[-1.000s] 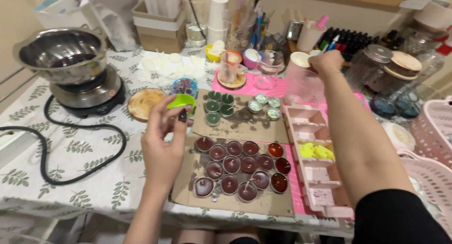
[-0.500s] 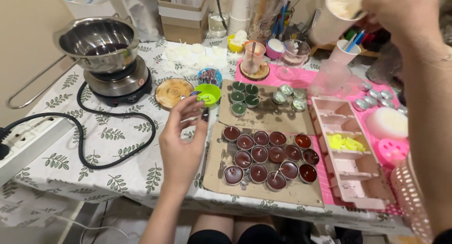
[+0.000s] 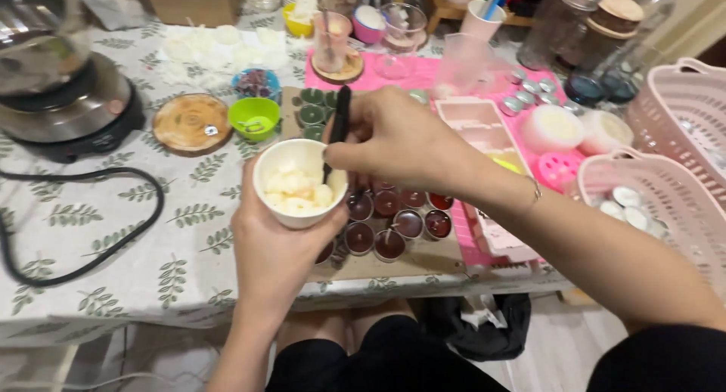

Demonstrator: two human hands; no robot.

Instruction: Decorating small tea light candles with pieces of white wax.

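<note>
Head view, centre, above table edge: white paper cup point(image 3: 299, 182) of pale wax lumps point(image 3: 297, 189), cradled from below in left hand point(image 3: 272, 248), fingers curled firmly round wall. Half a second ago absent from left hand, then raised open and empty over table; cup then high at upper right in right hand. Now transferred and brought low over tray.

Right hand point(image 3: 397, 139): fingers pinched shut on black stick-like tool point(image 3: 339, 123), perhaps a spoon handle, tip dipped into lumps; stirring or scooping under way by appearance.

Directly beneath cup: cardboard tray point(image 3: 393, 265) with dark red tealight candles point(image 3: 387, 224), partly hidden.

Left of cup: green bowl point(image 3: 253, 117), wooden coaster point(image 3: 191, 123), hotplate with steel pot point(image 3: 53, 89), black cable point(image 3: 91, 256).

Right: pink mould tray point(image 3: 473, 120), pink baskets point(image 3: 665, 173), leaf-print tablecloth point(image 3: 113, 218)
</note>
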